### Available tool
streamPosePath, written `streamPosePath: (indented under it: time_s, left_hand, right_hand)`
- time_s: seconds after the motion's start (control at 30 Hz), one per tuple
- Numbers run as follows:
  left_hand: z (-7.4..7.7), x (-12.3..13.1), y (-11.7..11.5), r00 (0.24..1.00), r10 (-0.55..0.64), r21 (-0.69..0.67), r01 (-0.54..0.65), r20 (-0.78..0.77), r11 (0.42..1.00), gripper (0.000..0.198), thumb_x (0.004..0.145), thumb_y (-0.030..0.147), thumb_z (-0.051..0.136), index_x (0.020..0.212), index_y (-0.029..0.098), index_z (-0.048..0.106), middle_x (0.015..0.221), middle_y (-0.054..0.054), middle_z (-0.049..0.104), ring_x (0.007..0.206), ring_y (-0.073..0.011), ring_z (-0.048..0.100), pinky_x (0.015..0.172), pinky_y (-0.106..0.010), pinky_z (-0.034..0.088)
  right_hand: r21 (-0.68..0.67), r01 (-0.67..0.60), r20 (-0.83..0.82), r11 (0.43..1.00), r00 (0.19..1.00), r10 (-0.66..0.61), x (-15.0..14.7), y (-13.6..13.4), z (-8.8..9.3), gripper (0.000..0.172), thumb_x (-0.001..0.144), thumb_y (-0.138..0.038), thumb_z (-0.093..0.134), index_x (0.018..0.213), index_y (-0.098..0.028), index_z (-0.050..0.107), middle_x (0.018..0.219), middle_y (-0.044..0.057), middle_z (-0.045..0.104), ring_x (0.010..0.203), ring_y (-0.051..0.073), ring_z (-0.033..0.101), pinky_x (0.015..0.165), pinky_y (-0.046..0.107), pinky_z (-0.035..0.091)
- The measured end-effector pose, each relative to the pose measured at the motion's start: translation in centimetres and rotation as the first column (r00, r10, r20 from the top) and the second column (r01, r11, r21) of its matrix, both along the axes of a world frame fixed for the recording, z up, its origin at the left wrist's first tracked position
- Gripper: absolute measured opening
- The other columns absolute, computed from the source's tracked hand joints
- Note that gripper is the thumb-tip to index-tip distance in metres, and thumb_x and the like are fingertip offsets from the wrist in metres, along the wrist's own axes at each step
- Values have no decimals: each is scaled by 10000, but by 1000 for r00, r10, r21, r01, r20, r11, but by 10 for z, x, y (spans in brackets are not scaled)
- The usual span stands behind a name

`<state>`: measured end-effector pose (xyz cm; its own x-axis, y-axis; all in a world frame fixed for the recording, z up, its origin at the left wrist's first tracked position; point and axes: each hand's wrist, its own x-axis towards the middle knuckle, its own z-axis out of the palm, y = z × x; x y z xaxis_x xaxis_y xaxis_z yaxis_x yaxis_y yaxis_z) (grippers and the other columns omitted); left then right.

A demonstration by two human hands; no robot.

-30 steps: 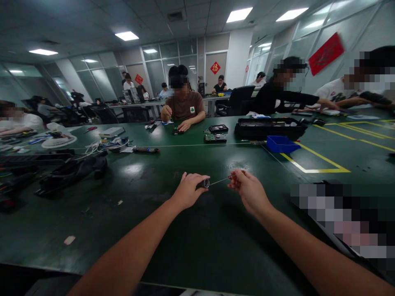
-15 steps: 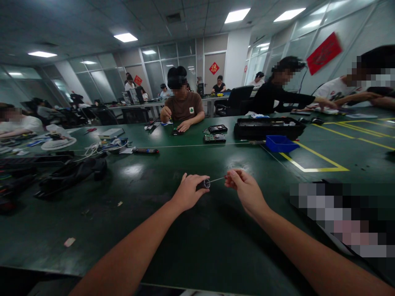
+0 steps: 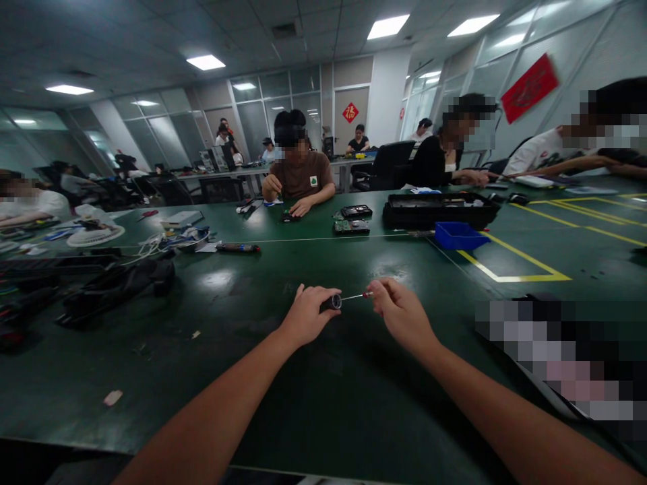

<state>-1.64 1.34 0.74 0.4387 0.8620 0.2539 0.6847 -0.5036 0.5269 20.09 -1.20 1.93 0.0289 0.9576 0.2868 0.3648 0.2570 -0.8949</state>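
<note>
My left hand (image 3: 309,312) is closed around a small black cylindrical part (image 3: 332,302) with a light ring at its round end, which faces right. In my right hand (image 3: 397,304), thumb and fingers pinch the red handle end of a thin screwdriver (image 3: 356,296). Its metal shaft points left, and the tip reaches the ringed end of the part; whether it sits inside cannot be told. Both hands are held above the green table (image 3: 303,417), near the middle of the view.
Farther back are a blue bin (image 3: 461,236), a long black casing (image 3: 439,210) and hard drives (image 3: 352,227). A pen-like tool (image 3: 238,248) lies left of them. Black parts (image 3: 118,286) and cables cover the left side. A co-worker (image 3: 299,175) sits opposite; others sit right.
The screwdriver's red end now shows more clearly between my right fingers, which have shifted slightly. My left hand stays nearly still. A person at the right has drawn back an outstretched arm.
</note>
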Motion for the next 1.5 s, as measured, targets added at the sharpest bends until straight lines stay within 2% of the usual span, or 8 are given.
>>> streamPosePath:
  time_s: [0.17, 0.37, 0.47, 0.6, 0.77, 1.1, 1.3, 1.5]
  left_hand:
    - [1, 2, -1, 1000, 18, 9, -18, 6, 1000, 385, 905, 302, 642, 1284, 322, 574, 1212, -18, 644, 1184, -235, 546, 1174, -619, 159]
    - [5, 3, -1, 1000, 18, 98, -18, -6, 995, 380, 923, 263, 609, 1291, 344, 561, 1249, -15, 622, 1211, -222, 530, 1188, -601, 147]
    - [5, 3, 0, 998, 12, 51, -9, -68, 999, 374, 926, 257, 599, 1289, 340, 566, 1207, -17, 633, 1195, -233, 534, 1175, -632, 142]
    - [2, 4, 1, 995, -4, -15, 3, -98, 1000, 376, 921, 271, 607, 1291, 325, 568, 1195, -25, 634, 1194, -247, 532, 1168, -644, 149]
    - [1, 5, 1, 997, 4, -23, -5, -77, 1000, 379, 926, 310, 600, 1302, 323, 558, 1201, -29, 634, 1191, -247, 537, 1173, -628, 159]
    - [1, 5, -1, 1000, 13, -23, -13, -2, 1000, 387, 923, 345, 606, 1305, 302, 560, 1181, -38, 648, 1156, -244, 555, 1171, -603, 178]
    - [0, 4, 0, 1000, 10, -12, -10, 9, 1000, 389, 909, 331, 632, 1292, 308, 566, 1165, -24, 653, 1138, -234, 560, 1168, -593, 189]
    - [1, 2, 1, 1000, 9, 5, -9, 7, 1000, 387, 903, 305, 642, 1284, 316, 574, 1156, -16, 654, 1128, -231, 560, 1163, -609, 184]
  right_hand:
    - [-22, 38, -285, 999, 958, -43, -4, 3, -2, 270, 833, -464, 636, 924, -210, 635, 814, 38, 670, 719, 187, 606, 681, 334, 491]
    - [-242, -113, -692, 964, 716, -90, -2, 14, -7, 264, 762, -461, 715, 777, -205, 653, 687, 23, 608, 636, 172, 570, 699, 367, 533]
    - [-312, -39, -660, 949, 728, -187, 2, 19, -11, 244, 760, -430, 726, 709, -209, 635, 661, 15, 590, 589, 153, 534, 655, 345, 532]
    - [-231, 44, -563, 972, 808, -171, 2, 19, -15, 279, 766, -480, 721, 779, -210, 656, 740, 29, 634, 687, 177, 585, 662, 331, 517]
    - [-127, 52, -492, 991, 864, -108, -2, 14, -14, 340, 783, -539, 685, 835, -206, 642, 758, 26, 647, 681, 174, 588, 668, 335, 495]
    - [-77, 68, -321, 995, 943, -90, -3, 7, -5, 343, 843, -535, 600, 895, -198, 626, 804, 56, 665, 734, 204, 625, 723, 371, 509]
    - [-57, 89, -273, 994, 957, -101, -2, 7, -5, 313, 876, -496, 565, 875, -192, 635, 764, 47, 662, 696, 190, 616, 685, 343, 494]
    - [-29, 117, -53, 993, 992, -118, -1, -1, 9, 393, 868, -561, 571, 787, -188, 668, 622, 22, 614, 583, 176, 568, 570, 312, 414]
